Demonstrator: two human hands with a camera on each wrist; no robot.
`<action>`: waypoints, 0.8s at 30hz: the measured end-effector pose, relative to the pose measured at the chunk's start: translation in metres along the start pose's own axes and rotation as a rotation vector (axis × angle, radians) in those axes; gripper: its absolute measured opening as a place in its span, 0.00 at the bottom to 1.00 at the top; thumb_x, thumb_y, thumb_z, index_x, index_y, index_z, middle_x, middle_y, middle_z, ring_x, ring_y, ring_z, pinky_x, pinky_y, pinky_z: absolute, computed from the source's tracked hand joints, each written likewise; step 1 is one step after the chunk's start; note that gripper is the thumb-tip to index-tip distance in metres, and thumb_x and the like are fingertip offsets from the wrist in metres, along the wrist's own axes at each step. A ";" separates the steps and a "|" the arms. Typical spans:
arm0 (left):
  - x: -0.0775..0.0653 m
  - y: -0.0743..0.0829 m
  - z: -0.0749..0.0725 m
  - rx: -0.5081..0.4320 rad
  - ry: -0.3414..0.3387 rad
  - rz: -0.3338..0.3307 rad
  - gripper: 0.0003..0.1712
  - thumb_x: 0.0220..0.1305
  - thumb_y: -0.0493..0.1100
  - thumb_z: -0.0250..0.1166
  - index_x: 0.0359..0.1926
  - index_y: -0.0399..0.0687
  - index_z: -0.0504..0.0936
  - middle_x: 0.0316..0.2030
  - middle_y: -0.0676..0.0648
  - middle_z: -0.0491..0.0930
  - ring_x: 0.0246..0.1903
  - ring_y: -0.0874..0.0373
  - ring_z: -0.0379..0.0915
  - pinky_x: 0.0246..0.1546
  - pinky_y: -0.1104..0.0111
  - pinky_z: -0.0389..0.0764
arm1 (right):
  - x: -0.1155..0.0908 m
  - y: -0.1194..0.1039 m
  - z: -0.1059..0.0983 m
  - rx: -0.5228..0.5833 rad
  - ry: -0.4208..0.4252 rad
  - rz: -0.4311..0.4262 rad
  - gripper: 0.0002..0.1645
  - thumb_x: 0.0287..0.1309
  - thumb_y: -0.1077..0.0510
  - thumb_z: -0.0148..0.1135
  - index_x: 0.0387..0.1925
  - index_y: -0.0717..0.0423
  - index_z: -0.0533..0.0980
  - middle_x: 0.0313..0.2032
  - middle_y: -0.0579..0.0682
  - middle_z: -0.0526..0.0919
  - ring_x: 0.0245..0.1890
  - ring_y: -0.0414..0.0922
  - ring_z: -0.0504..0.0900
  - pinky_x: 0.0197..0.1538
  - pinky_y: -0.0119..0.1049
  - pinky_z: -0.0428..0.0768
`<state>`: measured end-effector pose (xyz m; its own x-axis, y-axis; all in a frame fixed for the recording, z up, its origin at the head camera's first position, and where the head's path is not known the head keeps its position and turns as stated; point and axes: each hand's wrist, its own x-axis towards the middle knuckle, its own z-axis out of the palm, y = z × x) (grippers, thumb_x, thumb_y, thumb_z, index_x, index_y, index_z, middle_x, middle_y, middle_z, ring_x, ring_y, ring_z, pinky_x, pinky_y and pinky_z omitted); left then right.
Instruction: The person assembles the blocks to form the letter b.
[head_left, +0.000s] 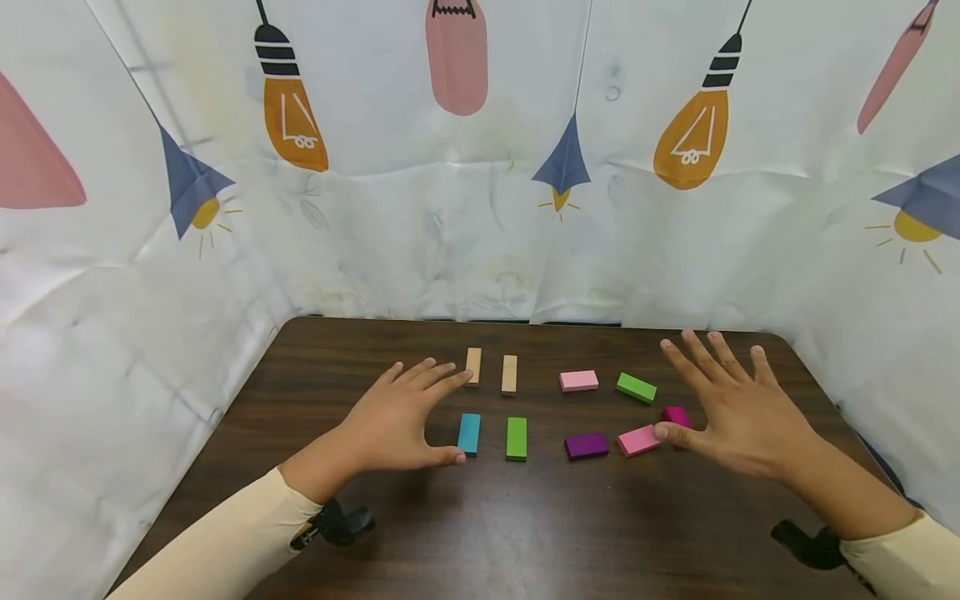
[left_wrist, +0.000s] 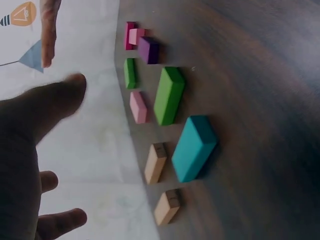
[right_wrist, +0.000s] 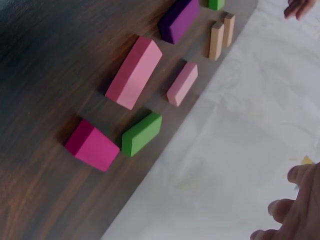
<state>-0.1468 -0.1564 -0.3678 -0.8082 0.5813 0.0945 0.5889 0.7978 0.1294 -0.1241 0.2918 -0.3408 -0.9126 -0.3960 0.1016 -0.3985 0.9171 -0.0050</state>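
Both hands hover over a dark table with fingers spread, holding nothing. My left hand (head_left: 401,417) is nearest a blue block (head_left: 468,434) and a plain wooden block (head_left: 473,367). A second wooden block (head_left: 509,375) and a green block (head_left: 516,438) lie just right of these. My right hand (head_left: 738,408) is above a magenta block (head_left: 677,415), partly hidden by the hand, and a pink block (head_left: 638,441). Further left lie a purple block (head_left: 587,446) and a lighter pink block (head_left: 579,381). Another green block (right_wrist: 142,134) lies beyond the magenta one in the right wrist view.
The brown wooden table (head_left: 525,533) has rounded far corners. A white printed curtain (head_left: 390,242) with lamp and bulb pictures hangs behind it and along both sides. Black wrist mounts (head_left: 345,523) sit under both cuffs.
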 end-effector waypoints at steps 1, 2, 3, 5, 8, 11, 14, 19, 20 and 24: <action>0.000 -0.001 0.003 -0.009 0.004 0.008 0.59 0.51 0.77 0.70 0.79 0.63 0.61 0.74 0.48 0.64 0.74 0.42 0.56 0.69 0.36 0.54 | 0.000 -0.001 0.001 0.001 0.004 -0.002 0.63 0.64 0.24 0.55 0.83 0.41 0.33 0.81 0.53 0.34 0.79 0.60 0.33 0.69 0.65 0.19; 0.000 -0.001 0.006 -0.020 0.011 0.016 0.58 0.51 0.74 0.72 0.79 0.61 0.62 0.73 0.48 0.66 0.73 0.42 0.58 0.69 0.37 0.56 | 0.001 -0.002 0.002 0.002 0.008 -0.004 0.63 0.64 0.24 0.55 0.83 0.41 0.33 0.81 0.53 0.34 0.79 0.60 0.33 0.70 0.65 0.20; 0.000 -0.001 0.009 -0.030 0.015 0.022 0.57 0.51 0.72 0.73 0.78 0.60 0.63 0.73 0.48 0.67 0.72 0.42 0.60 0.68 0.38 0.58 | 0.001 -0.003 0.003 0.003 0.010 -0.007 0.63 0.64 0.24 0.55 0.83 0.41 0.34 0.81 0.53 0.34 0.79 0.60 0.34 0.70 0.64 0.20; 0.000 -0.002 0.015 -0.043 0.023 0.033 0.55 0.52 0.69 0.75 0.77 0.58 0.66 0.71 0.48 0.69 0.71 0.42 0.63 0.67 0.38 0.61 | 0.001 -0.005 0.004 0.010 0.013 -0.011 0.63 0.64 0.25 0.56 0.83 0.41 0.34 0.81 0.53 0.34 0.79 0.60 0.34 0.70 0.64 0.21; 0.001 -0.003 0.023 -0.069 0.024 0.041 0.52 0.53 0.66 0.76 0.76 0.56 0.68 0.70 0.48 0.70 0.70 0.42 0.64 0.67 0.39 0.62 | 0.000 -0.008 0.006 0.021 0.015 -0.018 0.62 0.64 0.24 0.56 0.83 0.42 0.35 0.81 0.53 0.36 0.79 0.60 0.35 0.72 0.64 0.24; 0.003 -0.005 0.032 -0.081 0.016 0.042 0.50 0.54 0.64 0.76 0.75 0.55 0.69 0.70 0.48 0.70 0.70 0.43 0.64 0.66 0.39 0.63 | 0.000 -0.009 0.009 0.031 0.013 -0.025 0.62 0.64 0.25 0.56 0.83 0.43 0.36 0.81 0.54 0.36 0.79 0.60 0.36 0.73 0.63 0.25; 0.004 -0.006 0.037 -0.094 0.015 0.040 0.50 0.54 0.63 0.77 0.74 0.54 0.70 0.70 0.48 0.70 0.69 0.44 0.64 0.66 0.40 0.64 | 0.001 -0.010 0.013 0.043 0.013 -0.031 0.62 0.63 0.25 0.57 0.83 0.43 0.36 0.81 0.54 0.38 0.79 0.62 0.38 0.74 0.61 0.27; 0.004 -0.008 0.045 -0.116 0.025 0.039 0.48 0.53 0.60 0.78 0.72 0.52 0.73 0.68 0.46 0.72 0.68 0.44 0.66 0.64 0.41 0.67 | 0.002 -0.012 0.018 0.072 0.006 -0.034 0.63 0.63 0.25 0.56 0.83 0.42 0.36 0.81 0.55 0.41 0.78 0.63 0.42 0.76 0.56 0.31; 0.005 -0.008 0.046 -0.118 0.028 0.041 0.47 0.53 0.60 0.78 0.72 0.52 0.73 0.68 0.46 0.73 0.67 0.44 0.67 0.64 0.41 0.67 | 0.002 -0.013 0.019 0.076 0.004 -0.035 0.62 0.63 0.25 0.56 0.83 0.42 0.36 0.81 0.56 0.42 0.78 0.63 0.43 0.76 0.56 0.31; 0.006 -0.011 0.055 -0.127 0.027 0.045 0.44 0.54 0.58 0.78 0.71 0.52 0.75 0.67 0.47 0.74 0.66 0.45 0.68 0.62 0.41 0.68 | 0.004 -0.016 0.023 0.071 0.006 -0.039 0.62 0.62 0.24 0.57 0.83 0.42 0.38 0.81 0.55 0.46 0.79 0.61 0.45 0.77 0.56 0.36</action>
<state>-0.1578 -0.1527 -0.4225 -0.7816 0.6102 0.1295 0.6214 0.7431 0.2483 -0.1235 0.2744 -0.3634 -0.8957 -0.4310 0.1094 -0.4396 0.8954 -0.0715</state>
